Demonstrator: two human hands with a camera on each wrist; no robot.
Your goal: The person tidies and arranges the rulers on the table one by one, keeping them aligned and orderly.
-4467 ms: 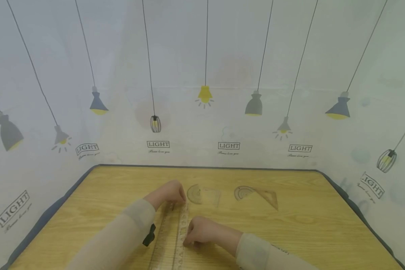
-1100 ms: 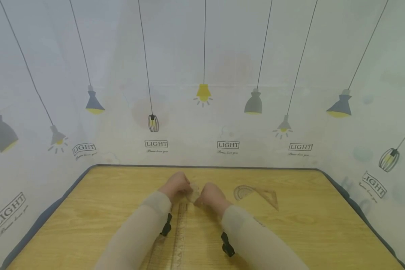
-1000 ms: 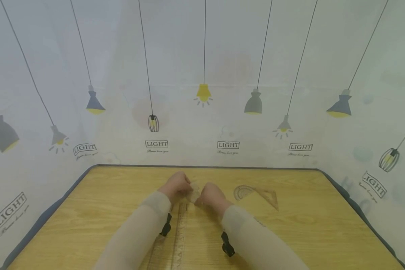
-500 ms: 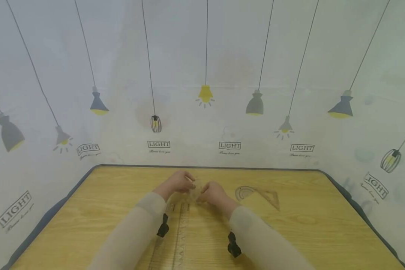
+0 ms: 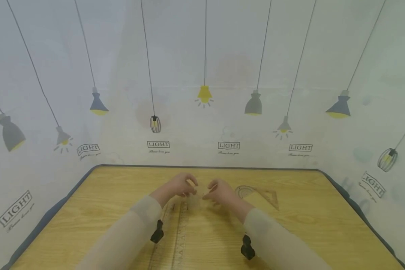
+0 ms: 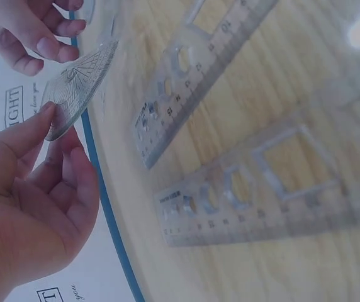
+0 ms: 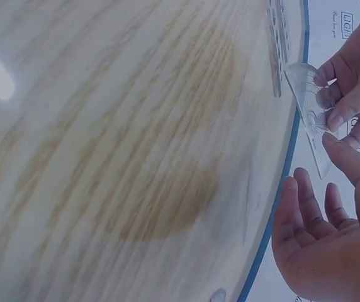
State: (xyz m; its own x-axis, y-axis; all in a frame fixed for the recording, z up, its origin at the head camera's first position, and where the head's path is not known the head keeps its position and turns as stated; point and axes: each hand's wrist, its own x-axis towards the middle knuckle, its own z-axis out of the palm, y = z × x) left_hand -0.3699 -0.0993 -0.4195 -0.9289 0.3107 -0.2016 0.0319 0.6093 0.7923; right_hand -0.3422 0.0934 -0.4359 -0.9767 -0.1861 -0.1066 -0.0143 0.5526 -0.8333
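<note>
In the left wrist view, my left hand [image 6: 35, 201] pinches a clear protractor [image 6: 82, 82] between thumb and fingers, raised and tilted. My right hand [image 7: 331, 239] is beside it in the right wrist view, palm up with fingers spread and gently bent; its thumb tip overlaps the protractor's edge there. In the head view, the left hand [image 5: 180, 185] and right hand [image 5: 221, 191] face each other with a small gap between them. Two clear rulers, one on the left [image 6: 249, 195] and one on the right [image 6: 199, 69], lie on the table near the left forearm.
A second protractor [image 5: 244, 191] and a set square [image 5: 268, 197] lie overlapping on the wooden table [image 5: 307, 225], right of the right hand. A dark edge strip [image 5: 206, 167] borders the table's back. Behind it hangs a sheet [image 5: 182, 67] printed with lamps.
Both hands have moved from the rulers to the protractor, which is lifted off the table. In the last second the hands have drawn apart and the right fingers have spread.
</note>
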